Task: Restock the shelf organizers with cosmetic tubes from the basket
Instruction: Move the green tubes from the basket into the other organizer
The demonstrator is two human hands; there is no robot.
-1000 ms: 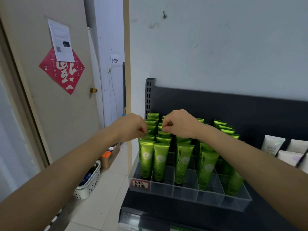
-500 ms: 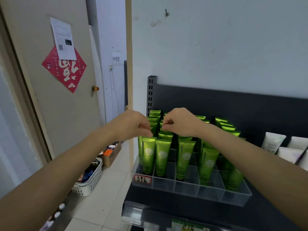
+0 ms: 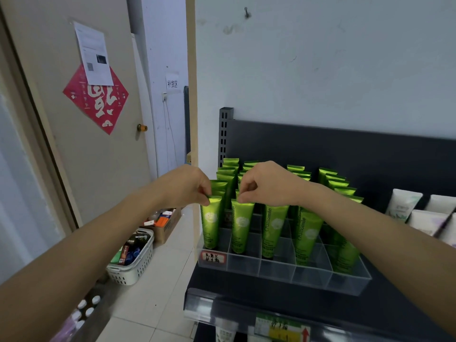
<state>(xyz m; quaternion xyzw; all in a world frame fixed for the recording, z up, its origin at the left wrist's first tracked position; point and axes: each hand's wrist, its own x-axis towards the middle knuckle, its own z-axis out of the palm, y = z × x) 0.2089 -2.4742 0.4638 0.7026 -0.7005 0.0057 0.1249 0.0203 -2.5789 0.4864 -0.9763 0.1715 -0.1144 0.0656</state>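
Here, 2 hands pinching front tubes' crimped tops, organizer's front cells free.

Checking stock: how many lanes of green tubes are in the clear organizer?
5, side by side in the clear organizer. Fronts, left to right: tube one, tube two, tube three, tube four, tube five, partly behind the forearm.

White tubes cut off right; price label writing illegible.
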